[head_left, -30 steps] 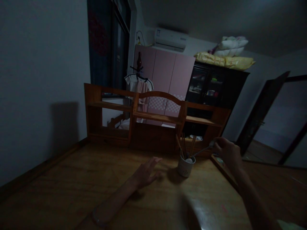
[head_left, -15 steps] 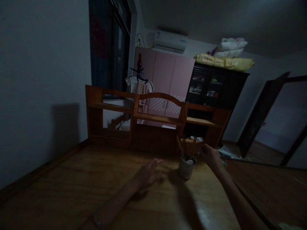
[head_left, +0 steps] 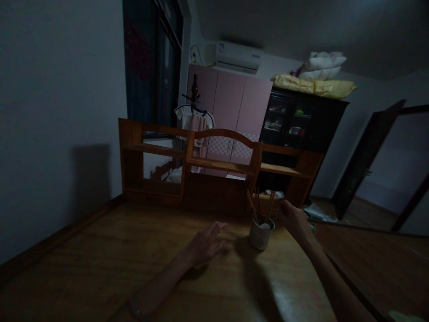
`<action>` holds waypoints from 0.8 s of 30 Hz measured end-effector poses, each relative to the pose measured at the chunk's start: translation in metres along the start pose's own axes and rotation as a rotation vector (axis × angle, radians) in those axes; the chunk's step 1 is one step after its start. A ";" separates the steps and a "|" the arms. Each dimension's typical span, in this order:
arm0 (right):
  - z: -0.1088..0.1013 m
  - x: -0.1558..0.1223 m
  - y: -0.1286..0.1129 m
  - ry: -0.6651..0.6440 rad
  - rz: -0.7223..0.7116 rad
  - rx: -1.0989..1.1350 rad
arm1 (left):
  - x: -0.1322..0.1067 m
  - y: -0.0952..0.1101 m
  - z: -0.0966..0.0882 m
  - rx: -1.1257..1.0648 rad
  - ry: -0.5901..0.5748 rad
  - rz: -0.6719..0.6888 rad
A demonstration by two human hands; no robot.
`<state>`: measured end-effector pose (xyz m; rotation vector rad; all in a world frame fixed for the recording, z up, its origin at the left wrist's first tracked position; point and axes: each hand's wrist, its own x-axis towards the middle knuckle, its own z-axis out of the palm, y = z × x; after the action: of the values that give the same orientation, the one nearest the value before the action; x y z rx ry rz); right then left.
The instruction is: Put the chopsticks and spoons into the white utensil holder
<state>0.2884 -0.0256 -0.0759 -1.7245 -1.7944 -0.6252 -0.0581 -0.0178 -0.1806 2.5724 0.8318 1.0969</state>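
Observation:
A pale round utensil holder stands on the wooden desk, with several chopsticks and a whitish rounded piece sticking up inside it. My right hand is at the holder's right rim, fingers pinched together on the thin handle of what looks like a spoon. The handle slants from the holder towards the fingers, and its lower end is hidden in the holder. To the left of the holder, my left hand hovers low over the desk, open, fingers and thumb apart and holding nothing.
The wooden desk has a low shelf unit along its back edge. A wall borders it on the left. The desk's right edge runs just beyond my right forearm. Farther back are a pink wardrobe and a dark cabinet.
My right hand has shifted very slightly left and down, nearer the holder's rim, so less of the handle shows. The left hand has stayed almost in place.

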 end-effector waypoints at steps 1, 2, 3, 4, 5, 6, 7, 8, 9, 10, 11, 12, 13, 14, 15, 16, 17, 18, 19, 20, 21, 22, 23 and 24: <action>0.000 -0.001 -0.001 -0.005 -0.005 -0.003 | 0.000 0.000 0.000 0.003 0.001 -0.002; 0.001 -0.002 -0.002 -0.008 -0.004 -0.005 | 0.000 0.000 0.001 0.008 0.003 -0.002; 0.001 -0.002 -0.002 -0.010 -0.001 -0.008 | 0.000 -0.001 0.001 0.013 0.005 -0.003; 0.002 -0.002 -0.002 -0.012 0.000 -0.009 | 0.000 -0.001 0.001 0.017 0.006 -0.001; 0.002 -0.002 -0.002 -0.015 -0.002 -0.009 | 0.000 -0.001 0.002 0.019 0.006 0.000; 0.002 -0.002 -0.002 -0.016 -0.004 -0.006 | 0.000 -0.001 0.002 0.018 0.006 0.000; 0.001 -0.002 -0.002 -0.020 -0.007 0.003 | 0.000 -0.002 0.002 0.016 0.003 0.001; 0.001 -0.001 -0.002 -0.023 -0.011 0.016 | 0.000 -0.002 0.002 0.015 0.001 0.002; 0.000 0.000 -0.002 -0.022 -0.013 0.031 | 0.000 -0.003 0.002 0.016 0.001 0.004; -0.002 0.000 -0.002 -0.015 -0.012 0.044 | 0.000 -0.003 0.002 0.017 0.002 0.006; -0.004 0.001 -0.003 -0.006 -0.011 0.054 | 0.000 -0.003 0.002 0.020 0.004 0.008; -0.006 0.002 -0.003 0.006 -0.008 0.058 | 0.000 -0.003 0.002 0.022 0.008 0.010; -0.009 0.003 -0.003 0.021 -0.005 0.060 | 0.000 -0.003 0.002 0.023 0.011 0.010; -0.012 0.004 -0.003 0.038 -0.001 0.060 | 0.000 -0.003 0.002 0.023 0.013 0.011; -0.016 0.005 -0.002 0.051 0.005 0.062 | 0.000 -0.003 0.002 0.021 0.015 0.012; -0.020 0.006 -0.002 0.061 0.012 0.067 | -0.001 -0.003 0.001 0.019 0.016 0.011; -0.023 0.007 -0.001 0.068 0.021 0.074 | -0.001 -0.003 0.001 0.017 0.018 0.011; -0.026 0.008 0.001 0.070 0.029 0.086 | -0.001 -0.002 0.001 0.012 0.020 0.012; -0.029 0.009 0.002 0.067 0.034 0.100 | -0.001 -0.003 0.001 0.007 0.023 0.011; -0.030 0.010 0.004 0.062 0.037 0.116 | -0.001 -0.003 0.001 0.002 0.023 0.009; -0.030 0.011 0.006 0.053 0.034 0.132 | -0.001 -0.003 0.001 -0.001 0.020 0.007; -0.029 0.012 0.008 0.042 0.029 0.151 | -0.002 -0.003 0.001 -0.004 0.017 0.005; -0.027 0.013 0.011 0.027 0.022 0.174 | -0.002 -0.004 0.002 -0.004 0.017 0.003; -0.024 0.014 0.013 0.009 0.014 0.200 | -0.002 -0.004 0.002 -0.003 0.015 0.000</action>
<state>0.3031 -0.0309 -0.0500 -1.5956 -1.7726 -0.4306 -0.0594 -0.0156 -0.1846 2.5647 0.8332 1.1177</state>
